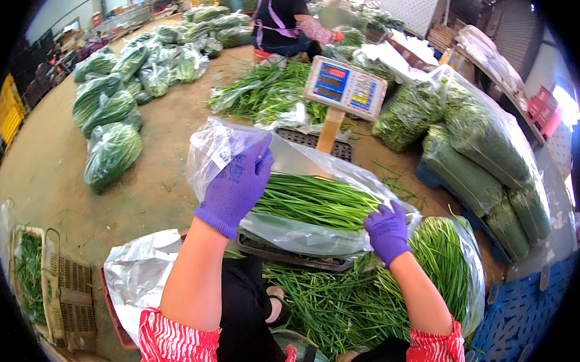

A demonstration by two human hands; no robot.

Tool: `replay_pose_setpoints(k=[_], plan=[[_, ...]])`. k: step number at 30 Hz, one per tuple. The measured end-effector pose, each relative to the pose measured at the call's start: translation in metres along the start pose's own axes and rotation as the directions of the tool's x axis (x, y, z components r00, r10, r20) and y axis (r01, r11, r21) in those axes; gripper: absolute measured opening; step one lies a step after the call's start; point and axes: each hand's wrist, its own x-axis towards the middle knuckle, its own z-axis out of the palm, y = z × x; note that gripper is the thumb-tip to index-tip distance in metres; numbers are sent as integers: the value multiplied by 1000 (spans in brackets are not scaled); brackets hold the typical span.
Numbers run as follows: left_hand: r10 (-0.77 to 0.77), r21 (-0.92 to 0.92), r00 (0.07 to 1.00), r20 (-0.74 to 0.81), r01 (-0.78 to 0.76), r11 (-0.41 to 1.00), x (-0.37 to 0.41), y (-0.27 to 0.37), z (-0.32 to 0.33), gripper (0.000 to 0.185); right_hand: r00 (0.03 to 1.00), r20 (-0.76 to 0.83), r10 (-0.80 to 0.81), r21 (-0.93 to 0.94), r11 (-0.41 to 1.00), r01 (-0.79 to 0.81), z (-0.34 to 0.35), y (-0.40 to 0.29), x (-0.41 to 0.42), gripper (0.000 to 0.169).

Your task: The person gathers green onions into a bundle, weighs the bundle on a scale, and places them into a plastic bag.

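A clear plastic bag (301, 240) lies across a platform scale, with a bundle of long green garlic chives (314, 201) inside it. My left hand (240, 182), in a purple knit glove, grips the gathered plastic at the bag's left end. At the right end my right hand (389, 230), gloved alike, has its fingers curled at the bag's edge beside the tips of the chives. The scale's lit display (345, 87) stands on a post beyond the bag; its platform is mostly hidden. Loose chives (337, 299) are heaped on the floor below my hands, next to an upright bagged bunch (438, 247).
Stacked bags of greens (480, 145) stand at the right, near a blue plastic pallet (524, 307). More bagged greens (112, 153) line the left floor. A cream crate (74, 303) and a tray with plastic sheets (140, 277) are lower left. A co-worker (284, 23) sits beyond another chive heap (267, 88).
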Motion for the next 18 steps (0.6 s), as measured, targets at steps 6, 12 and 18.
replay_pose_setpoints(k=[6, 12, 18], plan=[[-197, 122, 980, 38, 192, 974, -11, 16, -39, 30, 897, -387, 216, 588, 807, 59, -88, -37, 41, 16], [-173, 169, 983, 69, 159, 973, -5, 21, -42, 29, 990, -103, 100, 484, 874, -38, -23, -42, 61, 36], [-105, 2, 971, 216, 107, 994, -15, 31, -45, 34, 908, -404, 110, 244, 970, -10, -73, -17, 7, 40]])
